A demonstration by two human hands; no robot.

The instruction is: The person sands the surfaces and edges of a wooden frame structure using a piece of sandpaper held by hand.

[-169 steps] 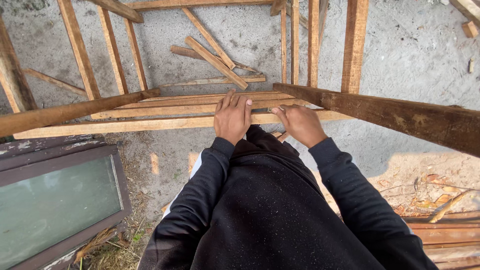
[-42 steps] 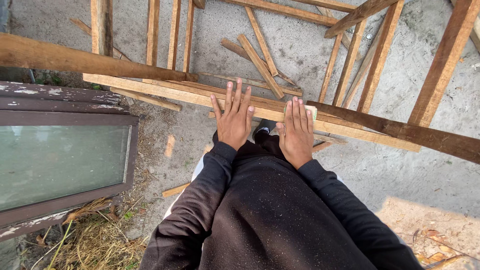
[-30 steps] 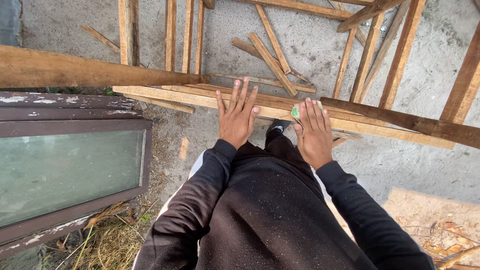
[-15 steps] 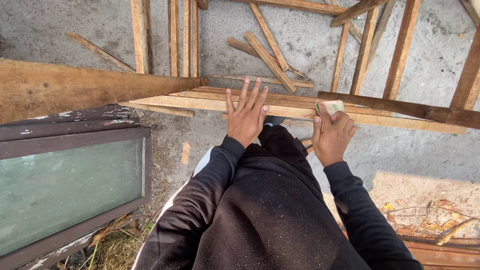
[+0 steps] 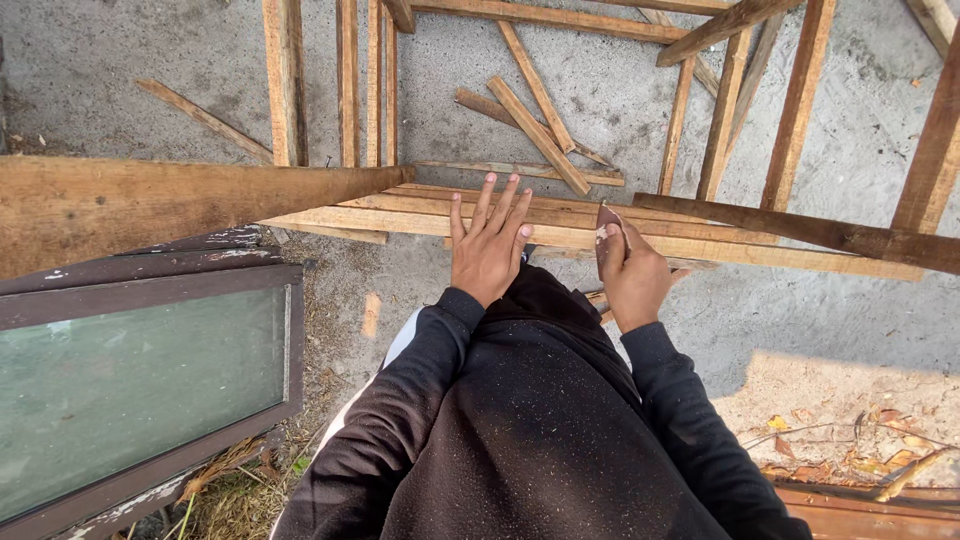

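My left hand [image 5: 487,250] lies flat with fingers spread on a stack of pale wooden planks [image 5: 400,212] that runs across in front of me. My right hand [image 5: 632,275] rests on the same planks just to the right, its fingers curled around a small brown folded sheet [image 5: 607,218] that looks like sandpaper. Both arms are in dark sleeves dusted with fine sawdust.
A thick brown beam [image 5: 150,205] comes in from the left and a dark beam [image 5: 820,232] from the right, both meeting the planks. A green-glazed window frame [image 5: 130,380] lies lower left. Loose wood strips [image 5: 540,120] and slatted frames [image 5: 345,90] lie on the concrete beyond.
My right hand, flat and open on the planks earlier, has closed around the small sheet. My left hand stays flat. The view has shifted slightly.
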